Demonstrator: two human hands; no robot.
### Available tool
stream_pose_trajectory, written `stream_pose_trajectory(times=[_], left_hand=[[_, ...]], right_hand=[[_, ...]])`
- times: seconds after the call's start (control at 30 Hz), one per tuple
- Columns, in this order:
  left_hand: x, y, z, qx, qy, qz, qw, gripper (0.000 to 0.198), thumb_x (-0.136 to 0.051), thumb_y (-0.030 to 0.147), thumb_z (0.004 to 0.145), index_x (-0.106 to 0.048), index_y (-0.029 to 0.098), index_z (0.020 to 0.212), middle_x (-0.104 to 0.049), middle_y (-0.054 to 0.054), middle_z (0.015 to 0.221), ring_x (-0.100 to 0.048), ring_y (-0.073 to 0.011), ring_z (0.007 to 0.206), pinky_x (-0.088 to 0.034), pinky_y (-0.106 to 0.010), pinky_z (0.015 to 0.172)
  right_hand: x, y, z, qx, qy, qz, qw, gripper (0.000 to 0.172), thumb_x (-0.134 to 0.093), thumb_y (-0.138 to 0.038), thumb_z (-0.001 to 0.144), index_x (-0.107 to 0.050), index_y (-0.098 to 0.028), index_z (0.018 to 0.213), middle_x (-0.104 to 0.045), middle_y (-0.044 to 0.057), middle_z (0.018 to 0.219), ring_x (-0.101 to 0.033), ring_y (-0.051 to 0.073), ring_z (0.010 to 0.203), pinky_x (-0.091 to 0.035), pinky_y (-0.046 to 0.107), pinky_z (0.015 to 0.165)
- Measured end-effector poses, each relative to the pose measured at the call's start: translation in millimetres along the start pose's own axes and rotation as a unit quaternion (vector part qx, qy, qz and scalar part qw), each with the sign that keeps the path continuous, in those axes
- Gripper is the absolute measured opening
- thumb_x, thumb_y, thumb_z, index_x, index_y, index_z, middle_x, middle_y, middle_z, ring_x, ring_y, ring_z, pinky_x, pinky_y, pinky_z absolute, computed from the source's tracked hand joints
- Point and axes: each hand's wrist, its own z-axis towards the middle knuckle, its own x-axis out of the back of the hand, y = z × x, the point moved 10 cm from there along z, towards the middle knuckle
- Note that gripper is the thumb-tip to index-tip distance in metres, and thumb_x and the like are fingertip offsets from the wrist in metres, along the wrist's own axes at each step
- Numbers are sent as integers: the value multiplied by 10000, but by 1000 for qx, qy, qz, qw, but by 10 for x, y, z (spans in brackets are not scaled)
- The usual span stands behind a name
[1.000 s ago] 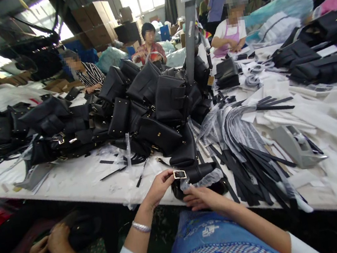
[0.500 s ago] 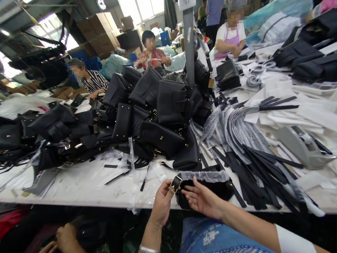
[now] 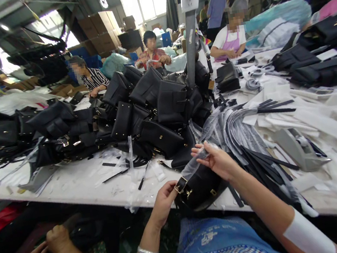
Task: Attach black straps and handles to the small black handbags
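Note:
At the table's near edge lies a black handbag [image 3: 201,189] with gold-coloured metal fittings. My left hand [image 3: 163,203] is closed on the gold buckle [image 3: 181,184] at the bag's left end, pinching it between thumb and fingers. From that buckle a strap in clear plastic wrap [image 3: 191,167] slants up to the right. Its upper end is in my right hand [image 3: 217,160], with the thumb and fingers closed round it. The bag's lower edge is in shadow near my blue apron [image 3: 210,238].
A heap of black handbags [image 3: 160,138] fills the table ahead. To the right lie wrapped straps [image 3: 236,133] and a grey tape dispenser [image 3: 302,151]; another grey dispenser [image 3: 41,175] stands left. A co-worker's hands [image 3: 57,240] are at lower left. A metal post [image 3: 192,51] rises behind the heap.
My right hand has moved up and to the right, drawing the plastic-wrapped strap off the bag's top into a slant. The bag's front with its fittings now faces me. My left hand stays at the buckle.

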Motion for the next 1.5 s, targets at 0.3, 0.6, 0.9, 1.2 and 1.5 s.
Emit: stream_pose_trajectory(times=[0.3,0.6,0.9,1.2,1.5], left_hand=[[-769,92,45,-20,-106,-13,994,448,-575,491,857,-686,152,1127,-711,-103,1007,-616,-242,956,-431,-356,921],[-905,-28,82,-18,-101,-15,995,452,-617,518,815,-698,140,1049,-709,-105,993,-612,-254,961,-443,-337,889],[-936,-80,97,6,-63,-27,998,362,-660,434,807,-701,129,998,-716,-97,916,-622,-222,864,-464,-323,829],[-914,-90,110,19,-7,-53,998,238,-687,380,785,-681,143,808,-681,-31,734,-580,-150,686,-438,-262,696],[-966,-89,127,24,-17,-61,998,246,-698,343,782,-664,146,926,-698,-40,840,-602,-150,776,-438,-248,730]], right_hand=[[188,-307,88,41,13,-10,999,314,-579,-393,895,-609,-157,1101,-690,115,1142,-677,192,998,-480,122,445],[381,21,-308,14,23,-198,980,337,-644,-451,835,-685,-141,961,-740,110,977,-694,197,854,-548,263,701],[438,-44,-387,29,70,-93,993,324,-682,-442,801,-676,-152,947,-748,95,914,-708,178,754,-557,267,675],[316,140,-516,2,13,-178,984,391,-666,-516,787,-707,-147,908,-739,81,850,-698,201,788,-545,329,768],[481,120,-625,44,60,-170,983,437,-654,-567,765,-681,-139,678,-634,30,646,-555,130,601,-495,264,633]])
